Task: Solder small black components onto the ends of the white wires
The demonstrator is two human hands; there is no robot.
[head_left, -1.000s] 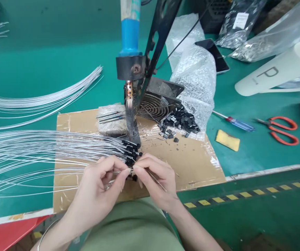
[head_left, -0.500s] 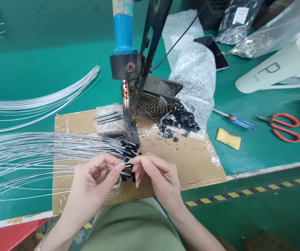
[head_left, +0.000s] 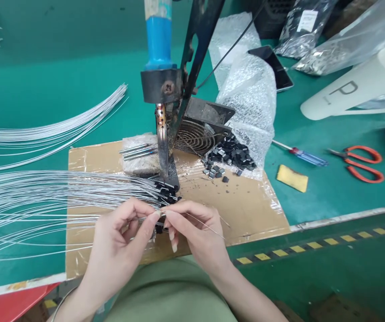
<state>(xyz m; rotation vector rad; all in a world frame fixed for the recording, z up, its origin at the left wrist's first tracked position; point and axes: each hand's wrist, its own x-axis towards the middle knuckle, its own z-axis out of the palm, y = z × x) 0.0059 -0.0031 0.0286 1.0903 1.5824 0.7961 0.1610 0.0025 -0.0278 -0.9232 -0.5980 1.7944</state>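
In the middle of the view, my left hand (head_left: 121,237) is closed in a pinch on a thin wire that runs off to the left. My right hand (head_left: 197,232) meets it fingertip to fingertip, its thumb and forefinger pressed together around what looks like the wire's end. A thin strand (head_left: 206,225) stretches rightward across my right hand. Just behind the fingertips lie many white wires (head_left: 112,183) with black pieces (head_left: 167,192) at their right ends. Whatever sits exactly between the fingertips is too small to make out.
Above the hands hangs a blue-handled soldering iron (head_left: 159,42) on a black stand, its tip pointing down. A fan (head_left: 195,134), loose black pieces (head_left: 234,154), bubble wrap (head_left: 249,98), a yellow sponge (head_left: 292,178), a screwdriver (head_left: 308,156) and orange-handled scissors (head_left: 363,167) lie around the cardboard (head_left: 246,214).
My right hand has shifted slightly left, bringing its thumb down onto the forefinger at the wire. My left hand keeps its pinch almost in place.
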